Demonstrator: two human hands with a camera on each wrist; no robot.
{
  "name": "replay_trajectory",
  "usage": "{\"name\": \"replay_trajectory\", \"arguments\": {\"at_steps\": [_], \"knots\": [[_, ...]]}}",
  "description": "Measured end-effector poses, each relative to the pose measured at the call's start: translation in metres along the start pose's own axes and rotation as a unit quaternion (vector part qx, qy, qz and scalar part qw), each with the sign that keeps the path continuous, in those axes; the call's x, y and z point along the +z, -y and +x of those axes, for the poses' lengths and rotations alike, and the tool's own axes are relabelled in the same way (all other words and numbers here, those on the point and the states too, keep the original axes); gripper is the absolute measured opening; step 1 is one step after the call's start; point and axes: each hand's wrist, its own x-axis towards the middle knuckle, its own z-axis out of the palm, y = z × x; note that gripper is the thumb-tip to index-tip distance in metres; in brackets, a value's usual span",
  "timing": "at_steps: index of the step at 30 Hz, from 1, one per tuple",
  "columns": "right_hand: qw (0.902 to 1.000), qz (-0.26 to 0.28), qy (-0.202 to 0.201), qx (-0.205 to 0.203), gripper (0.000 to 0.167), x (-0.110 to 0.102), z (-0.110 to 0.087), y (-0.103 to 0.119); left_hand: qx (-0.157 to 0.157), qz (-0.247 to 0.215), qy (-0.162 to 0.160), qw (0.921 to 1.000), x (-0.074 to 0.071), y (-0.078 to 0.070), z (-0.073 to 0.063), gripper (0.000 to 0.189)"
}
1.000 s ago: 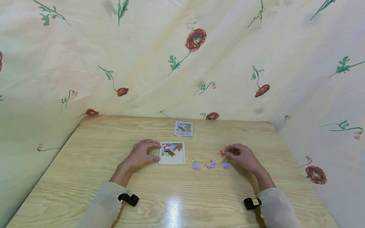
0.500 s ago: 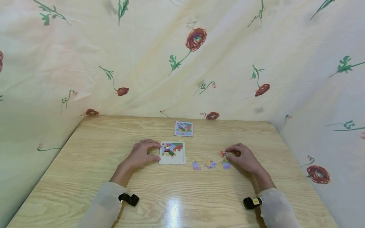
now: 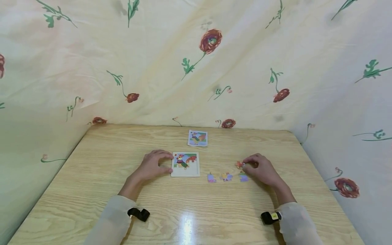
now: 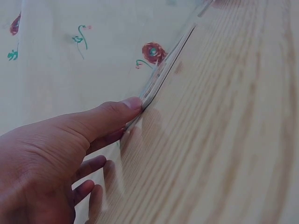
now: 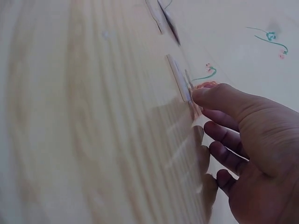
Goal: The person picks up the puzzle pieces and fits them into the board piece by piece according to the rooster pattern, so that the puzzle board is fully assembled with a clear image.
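A small square jigsaw board (image 3: 190, 173) lies at mid-table in the head view, its upper part filled with a rooster picture and its lower part white. Thumb and forefinger of my left hand (image 3: 153, 165) hold its left side at two places; the left wrist view has the thumb on the board's edge (image 4: 161, 77). To the right, my right hand (image 3: 262, 170) pinches an orange-red jigsaw piece (image 3: 238, 164) between thumb and forefinger. Close below it are three loose pieces: a purple one (image 3: 211, 177), a yellow-and-purple one (image 3: 226, 176) and a green-and-purple one (image 3: 243, 177).
A card with the full rooster picture (image 3: 197, 138) lies behind the board. The wooden table (image 3: 165, 214) ends at the back against a flowered cloth (image 3: 159, 68), which also hangs at both sides. Black straps with cameras sit on both wrists.
Both hands stay almost where they were. The right fingers have shifted slightly about the orange-red piece, which shows a little more clearly. The whole head view has drifted a few pixels.
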Motion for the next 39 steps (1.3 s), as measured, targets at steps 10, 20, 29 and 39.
{"name": "replay_trajectory", "arguments": {"at_steps": [10,20,29,39], "knots": [[0.9992,0.037,-0.006,-0.009,0.023,0.019,0.016,0.026,0.006,0.004,-0.006,1.0000,0.002,0.001,0.000,0.048],[0.9959,0.080,0.013,-0.040,0.021,0.042,0.034,0.070,-0.006,0.000,-0.004,1.0000,0.003,0.003,0.001,0.050],[0.9929,0.095,0.042,-0.057,0.020,0.066,0.044,0.098,-0.004,-0.005,-0.003,1.0000,0.002,0.000,0.000,0.047],[0.9919,0.089,0.070,-0.058,0.019,0.087,0.052,0.123,-0.004,-0.005,-0.003,1.0000,0.002,0.000,-0.001,0.046]]}}
